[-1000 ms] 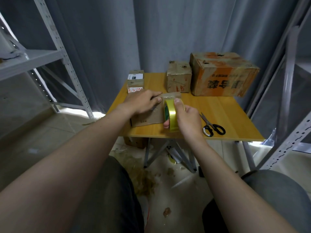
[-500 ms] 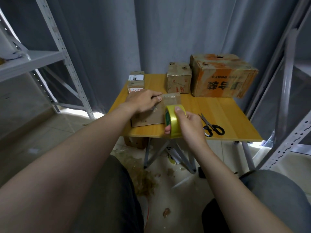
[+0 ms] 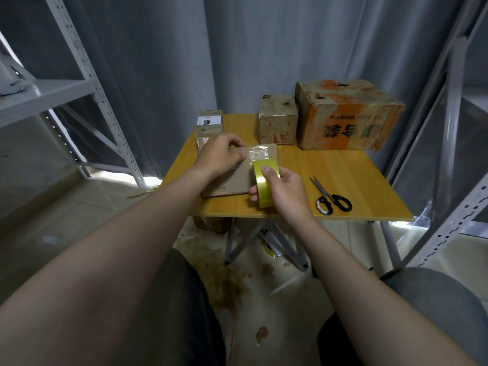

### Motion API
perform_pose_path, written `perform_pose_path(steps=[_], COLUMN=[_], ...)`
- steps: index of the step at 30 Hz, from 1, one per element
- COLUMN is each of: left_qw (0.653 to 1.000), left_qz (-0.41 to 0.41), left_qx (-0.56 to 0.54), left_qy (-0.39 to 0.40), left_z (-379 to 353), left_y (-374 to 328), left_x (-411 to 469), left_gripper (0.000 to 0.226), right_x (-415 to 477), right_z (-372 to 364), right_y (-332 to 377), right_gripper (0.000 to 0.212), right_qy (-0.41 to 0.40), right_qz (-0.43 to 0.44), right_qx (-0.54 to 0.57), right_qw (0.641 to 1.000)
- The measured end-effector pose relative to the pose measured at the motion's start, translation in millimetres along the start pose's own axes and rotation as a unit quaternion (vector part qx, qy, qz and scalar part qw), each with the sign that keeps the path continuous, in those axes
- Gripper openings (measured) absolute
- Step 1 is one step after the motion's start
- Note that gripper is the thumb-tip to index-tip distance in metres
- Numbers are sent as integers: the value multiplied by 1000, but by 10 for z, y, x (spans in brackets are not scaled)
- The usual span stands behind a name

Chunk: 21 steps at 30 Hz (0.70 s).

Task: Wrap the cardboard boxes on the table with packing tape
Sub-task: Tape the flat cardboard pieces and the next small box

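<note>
A flat brown cardboard box [image 3: 229, 180] lies near the front left of the wooden table [image 3: 343, 175]. My left hand [image 3: 219, 154] presses down on its top, fingertips on the end of a clear tape strip [image 3: 258, 154]. My right hand [image 3: 284, 187] grips a yellow-green roll of packing tape [image 3: 265, 180] at the box's right side, thumb on top, with the strip running from the roll up over the box.
Black-handled scissors [image 3: 330, 196] lie right of my right hand. At the back stand a small labelled box [image 3: 210, 122], a medium box [image 3: 278, 122] and a large orange-printed box [image 3: 348, 117]. Metal shelving frames flank the table. Scraps litter the floor underneath.
My right hand has drawn the tape roll back toward me and turned it, so more clear tape is pulled out over the box. My left hand stays pressed on the box.
</note>
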<state>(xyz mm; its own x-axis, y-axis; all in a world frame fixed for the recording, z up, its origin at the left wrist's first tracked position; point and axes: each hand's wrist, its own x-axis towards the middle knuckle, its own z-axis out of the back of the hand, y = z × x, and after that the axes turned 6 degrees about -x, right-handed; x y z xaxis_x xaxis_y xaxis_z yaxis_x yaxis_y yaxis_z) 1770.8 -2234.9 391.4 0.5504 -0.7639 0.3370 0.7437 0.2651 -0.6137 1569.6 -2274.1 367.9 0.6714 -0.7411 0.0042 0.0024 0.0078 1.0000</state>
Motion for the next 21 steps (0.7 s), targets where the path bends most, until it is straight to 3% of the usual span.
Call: perform_pose_path(steps=[5, 7, 12, 16, 21], left_qw=[967, 957, 970, 962, 946], left_qz=[-64, -69, -11, 12, 57], left_qx=[207, 228, 173, 184, 145], left_qy=[134, 164, 171, 204, 284], left_z=[-18, -72, -126, -85, -77], left_y=[233, 290, 258, 226, 192], left_x=[-80, -122, -87, -30, -1], left_gripper=[117, 140, 128, 125, 132], right_x=[143, 219, 280, 217, 248], right_z=[-17, -42, -90, -62, -49], right_y=[38, 66, 11, -49, 91], right_gripper=[25, 31, 43, 30, 38], right_qy=[-19, -32, -73, -52, -85], right_qz=[20, 17, 39, 52, 12], right_qx=[-22, -36, -68, -49, -90], right_qw=[999, 999, 994, 996, 992])
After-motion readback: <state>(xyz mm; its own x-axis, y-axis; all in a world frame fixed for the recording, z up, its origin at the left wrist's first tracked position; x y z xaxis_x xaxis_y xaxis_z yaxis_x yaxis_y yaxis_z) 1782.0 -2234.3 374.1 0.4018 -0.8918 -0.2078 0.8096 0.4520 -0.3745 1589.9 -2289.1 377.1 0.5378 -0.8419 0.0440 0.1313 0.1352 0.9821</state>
